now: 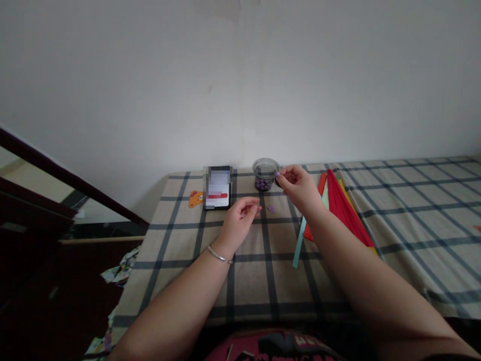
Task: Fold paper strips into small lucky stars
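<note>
My right hand [300, 188] pinches a small purple piece [278, 174] between thumb and fingertips, close beside the rim of a clear plastic cup [266, 165]. Several small purple pieces [263, 184] lie in the bottom of the cup. My left hand [244, 215], with a silver bangle at the wrist, hovers low over the cloth with its fingers loosely bent and parted; nothing shows in it. Just right of its fingertips, another purple piece [271, 208] lies on the cloth. Its exact shape is too small to make out.
A phone [218, 188], partly blurred, leans by the wall beside an orange bear cutout [196, 199]. Under my right forearm lie red fabric-like sheets [343, 210] and a pale blue strip [298, 245]. A checked cloth [180, 250] covers the table; a dark railing [71, 175] runs left.
</note>
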{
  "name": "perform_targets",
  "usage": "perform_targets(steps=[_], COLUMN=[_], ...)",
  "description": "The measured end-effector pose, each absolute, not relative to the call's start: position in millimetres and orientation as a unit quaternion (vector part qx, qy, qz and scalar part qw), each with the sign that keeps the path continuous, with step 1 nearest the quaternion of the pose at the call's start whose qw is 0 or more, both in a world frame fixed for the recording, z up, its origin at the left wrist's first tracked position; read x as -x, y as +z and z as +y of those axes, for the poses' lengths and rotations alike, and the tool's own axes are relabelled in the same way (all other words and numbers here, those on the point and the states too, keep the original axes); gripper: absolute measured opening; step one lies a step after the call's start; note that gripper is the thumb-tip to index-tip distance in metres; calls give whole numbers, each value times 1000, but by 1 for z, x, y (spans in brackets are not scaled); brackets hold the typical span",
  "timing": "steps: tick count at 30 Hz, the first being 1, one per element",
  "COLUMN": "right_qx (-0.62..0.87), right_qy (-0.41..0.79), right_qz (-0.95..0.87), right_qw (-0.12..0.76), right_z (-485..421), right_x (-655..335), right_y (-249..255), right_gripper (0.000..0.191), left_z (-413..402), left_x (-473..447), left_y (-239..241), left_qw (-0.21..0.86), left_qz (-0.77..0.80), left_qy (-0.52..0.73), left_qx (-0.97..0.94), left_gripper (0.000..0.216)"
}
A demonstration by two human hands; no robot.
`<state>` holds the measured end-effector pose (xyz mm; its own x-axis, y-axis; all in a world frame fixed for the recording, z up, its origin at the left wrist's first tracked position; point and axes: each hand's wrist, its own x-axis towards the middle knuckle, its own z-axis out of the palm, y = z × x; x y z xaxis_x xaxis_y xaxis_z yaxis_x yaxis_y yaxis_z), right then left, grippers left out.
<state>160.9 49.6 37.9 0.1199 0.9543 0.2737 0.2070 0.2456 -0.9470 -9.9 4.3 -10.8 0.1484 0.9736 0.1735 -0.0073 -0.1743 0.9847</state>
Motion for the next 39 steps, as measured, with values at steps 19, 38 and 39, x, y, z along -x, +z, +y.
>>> perform_targets(steps=[19,38,39], right_qx=[543,719,719], right_qy=[288,-57,-55], right_qz=[-608,-669,-668], right_qw=[502,181,187], right_z=[63,43,44], right_x=[-163,-243,-244], right_y=[20,0,-2], right_gripper=[25,34,34], left_z=[3,3,3], left_x=[8,6,6], left_y=[-11,-12,-11], left_qw=[480,482,482], left_qz=[423,420,421], left_qy=[495,495,495], left_qx=[-588,-588,-588], left_gripper=[20,16,16])
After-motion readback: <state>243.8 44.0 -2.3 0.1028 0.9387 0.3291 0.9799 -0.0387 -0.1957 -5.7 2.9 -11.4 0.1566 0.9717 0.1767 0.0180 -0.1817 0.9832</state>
